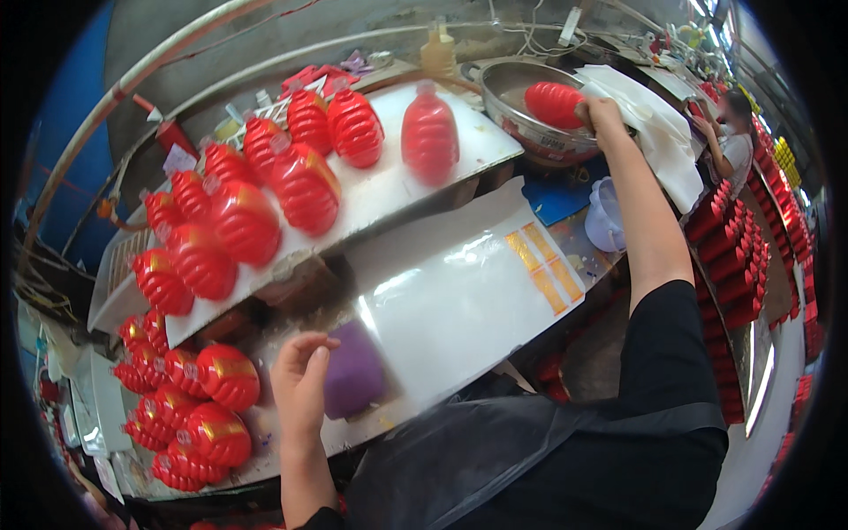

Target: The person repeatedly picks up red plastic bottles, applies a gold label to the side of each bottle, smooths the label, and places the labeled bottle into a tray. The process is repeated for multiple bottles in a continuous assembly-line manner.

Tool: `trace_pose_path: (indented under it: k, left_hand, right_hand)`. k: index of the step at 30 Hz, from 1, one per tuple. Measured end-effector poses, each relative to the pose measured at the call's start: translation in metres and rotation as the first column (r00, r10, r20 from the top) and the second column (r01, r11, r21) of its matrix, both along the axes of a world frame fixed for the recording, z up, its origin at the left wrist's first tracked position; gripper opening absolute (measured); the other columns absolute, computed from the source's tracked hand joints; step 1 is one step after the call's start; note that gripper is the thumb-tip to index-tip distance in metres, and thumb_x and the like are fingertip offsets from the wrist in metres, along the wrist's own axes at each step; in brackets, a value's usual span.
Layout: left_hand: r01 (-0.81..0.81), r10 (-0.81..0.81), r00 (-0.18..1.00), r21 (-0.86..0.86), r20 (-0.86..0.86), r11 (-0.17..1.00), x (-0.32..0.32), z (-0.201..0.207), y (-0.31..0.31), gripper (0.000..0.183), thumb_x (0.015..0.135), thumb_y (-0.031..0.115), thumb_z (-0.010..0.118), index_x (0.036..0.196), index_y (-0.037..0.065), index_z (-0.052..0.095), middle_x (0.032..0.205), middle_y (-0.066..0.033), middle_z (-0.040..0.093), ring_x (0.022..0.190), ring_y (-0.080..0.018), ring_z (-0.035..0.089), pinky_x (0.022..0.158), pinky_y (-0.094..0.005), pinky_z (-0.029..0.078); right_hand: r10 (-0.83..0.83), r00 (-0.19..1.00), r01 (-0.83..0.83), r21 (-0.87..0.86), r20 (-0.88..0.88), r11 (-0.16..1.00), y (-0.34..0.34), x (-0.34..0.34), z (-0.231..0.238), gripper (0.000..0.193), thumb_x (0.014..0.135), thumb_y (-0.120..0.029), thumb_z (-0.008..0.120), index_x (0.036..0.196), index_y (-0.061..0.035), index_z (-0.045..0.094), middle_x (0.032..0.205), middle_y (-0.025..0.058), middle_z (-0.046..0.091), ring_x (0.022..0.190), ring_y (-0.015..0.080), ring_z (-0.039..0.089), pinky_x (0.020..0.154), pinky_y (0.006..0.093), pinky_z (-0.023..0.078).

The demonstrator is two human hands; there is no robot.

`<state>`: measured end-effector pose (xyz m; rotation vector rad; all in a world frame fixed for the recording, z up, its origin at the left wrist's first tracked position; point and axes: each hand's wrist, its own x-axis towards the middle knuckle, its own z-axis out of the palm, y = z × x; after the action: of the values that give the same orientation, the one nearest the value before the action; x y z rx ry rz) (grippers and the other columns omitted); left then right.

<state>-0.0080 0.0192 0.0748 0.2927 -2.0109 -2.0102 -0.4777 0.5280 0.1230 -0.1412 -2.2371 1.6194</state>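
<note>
From the head view, your right hand (602, 113) is stretched far out, fingers closed around a red ribbed lantern (555, 103) that sits inside a metal basin (517, 124). Just right of that hand lies a stack of white sheets (658, 132). Your left hand (300, 380) hovers low over the table (459, 291), fingers loosely spread and holding nothing. A purple sponge (353, 380) lies just right of it. To its left sits a cluster of finished red lanterns (212, 424); beyond it, more red lanterns (305, 185) line a white shelf (389, 190).
</note>
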Motion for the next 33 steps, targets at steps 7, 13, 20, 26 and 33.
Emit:
trace_pose_path:
  k: [7, 13, 20, 26, 33]
  left_hand:
    - [0.115, -0.116, 0.993, -0.125, -0.001, 0.985, 0.006, 0.010, 0.011, 0.020, 0.098, 0.003, 0.062, 0.117, -0.001, 0.067, 0.115, -0.0080, 0.072, 0.112, -0.0152, 0.064, 0.101, -0.0299, 0.047]
    - [0.041, -0.175, 0.967, -0.567, -0.184, 0.823, -0.012, 0.025, 0.027, 0.039, 0.083, 0.005, 0.075, 0.121, 0.003, 0.071, 0.138, -0.0158, 0.064, 0.124, -0.0275, 0.062, 0.102, -0.0381, 0.049]
    - [-0.289, -0.176, 0.890, -0.820, -0.420, 0.493, -0.016, 0.022, 0.056, 0.076, 0.065, 0.012, 0.090, 0.136, 0.011, 0.066, 0.147, -0.0223, 0.054, 0.131, -0.0463, 0.056, 0.106, -0.0502, 0.048]
    - [-0.198, 0.137, 0.979, -0.548, -0.151, 0.813, 0.010, -0.008, 0.013, 0.085, 0.069, 0.015, 0.092, 0.145, 0.006, 0.055, 0.141, -0.0187, 0.060, 0.127, -0.0338, 0.061, 0.108, -0.0448, 0.049]
    - [-0.051, 0.063, 0.998, 0.322, -0.027, 0.945, -0.012, -0.037, -0.058, 0.085, 0.086, 0.019, 0.085, 0.156, 0.001, 0.041, 0.145, -0.0162, 0.056, 0.129, -0.0273, 0.060, 0.111, -0.0421, 0.049]
  right_hand:
    - [-0.195, 0.899, 0.408, 0.590, -0.391, 0.697, -0.036, 0.084, 0.065, 0.032, 0.091, -0.035, 0.063, 0.099, -0.0042, 0.072, 0.089, 0.0162, 0.074, 0.083, 0.0293, 0.072, 0.077, 0.0403, 0.055]
    - [0.219, 0.959, -0.085, 0.552, -0.181, 0.830, -0.109, 0.203, 0.114, 0.024, 0.098, -0.029, 0.062, 0.103, -0.0055, 0.063, 0.079, 0.0125, 0.069, 0.069, 0.0226, 0.068, 0.062, 0.0354, 0.052]
    - [0.748, 0.642, -0.735, 0.415, 0.170, 0.537, -0.271, 0.283, 0.056, 0.021, 0.093, -0.026, 0.067, 0.096, -0.0050, 0.064, 0.081, 0.0048, 0.066, 0.077, 0.0137, 0.063, 0.069, 0.0328, 0.053]
    - [0.916, 0.320, -0.935, -0.072, 0.242, 0.346, -0.347, 0.328, 0.006, 0.051, 0.093, -0.044, 0.072, 0.116, 0.0013, 0.065, 0.093, 0.0205, 0.075, 0.092, 0.0320, 0.074, 0.083, 0.0411, 0.057]
    - [0.510, 0.774, -0.626, 0.333, 0.376, 0.705, -0.239, 0.335, -0.084, 0.042, 0.094, -0.045, 0.068, 0.095, -0.0040, 0.078, 0.083, 0.0181, 0.075, 0.081, 0.0341, 0.075, 0.074, 0.0417, 0.057]
